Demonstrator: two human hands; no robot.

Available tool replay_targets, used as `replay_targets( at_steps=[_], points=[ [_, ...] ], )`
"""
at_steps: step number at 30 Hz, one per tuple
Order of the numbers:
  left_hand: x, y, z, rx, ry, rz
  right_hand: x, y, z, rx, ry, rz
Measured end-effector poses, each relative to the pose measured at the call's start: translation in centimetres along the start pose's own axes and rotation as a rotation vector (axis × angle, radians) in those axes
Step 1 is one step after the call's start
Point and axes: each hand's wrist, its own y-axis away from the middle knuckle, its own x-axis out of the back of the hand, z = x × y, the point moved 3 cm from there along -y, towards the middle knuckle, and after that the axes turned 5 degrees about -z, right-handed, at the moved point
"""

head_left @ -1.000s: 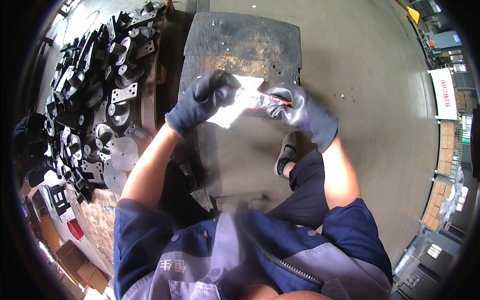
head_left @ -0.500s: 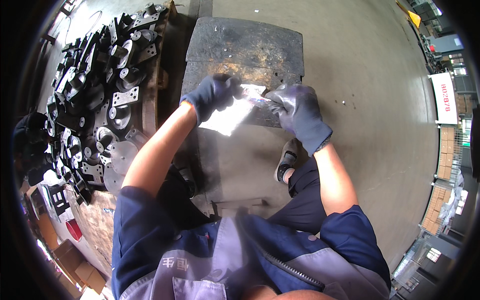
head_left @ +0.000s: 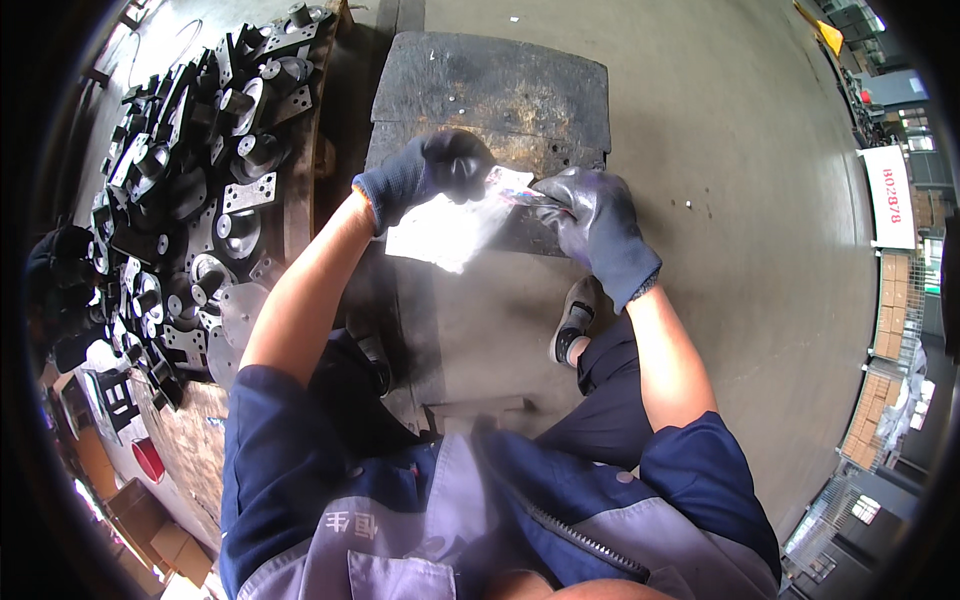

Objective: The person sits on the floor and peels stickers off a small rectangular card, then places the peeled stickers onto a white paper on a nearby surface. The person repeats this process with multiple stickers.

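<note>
Both my hands wear dark work gloves and meet over a worn dark bench (head_left: 490,75). My right hand (head_left: 597,228) pinches one end of a small shiny plastic packet (head_left: 512,187) with coloured marks. At the packet's other end my left hand (head_left: 440,172) is closed, its fingers curled; what they grip is hidden. Below the left hand a bright white, sheet-like thing (head_left: 437,235) spreads past the bench's near edge. It is too washed out to tell its kind.
A wooden pallet (head_left: 303,180) on the left carries a heap of dark metal brackets with round posts (head_left: 240,225). A red container (head_left: 148,458) stands at the lower left. Along the right are a white sign (head_left: 888,197) and stacked cartons (head_left: 872,415). My feet are beside the bench.
My left hand has turned, its curled fingers now facing the packet's end. The white thing has shifted slightly left. My right hand keeps its pinch, almost unmoved.
</note>
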Motion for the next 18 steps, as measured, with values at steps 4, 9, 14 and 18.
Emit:
replay_targets(
  at_steps=[4, 9, 14, 18],
  points=[
    [1.4, -0.9, -0.7, 0.028, -0.162, -0.065, -0.1, 0.1, 0.3, -0.051, 0.155, -0.025],
    [3.2, -1.5, -1.6, 0.185, -1.139, 0.326, -0.9, 0.5, 0.8, -0.135, 0.21, -0.177],
    [2.6, -1.2, -1.9, 0.201, -1.139, 0.384, -0.8, 1.6, -0.1, -0.219, -0.063, -0.253],
    [2.6, 1.0, -0.9, 0.131, -1.097, 0.582, -1.9, 2.1, 1.0, -0.264, -0.282, -0.411]
  ],
)
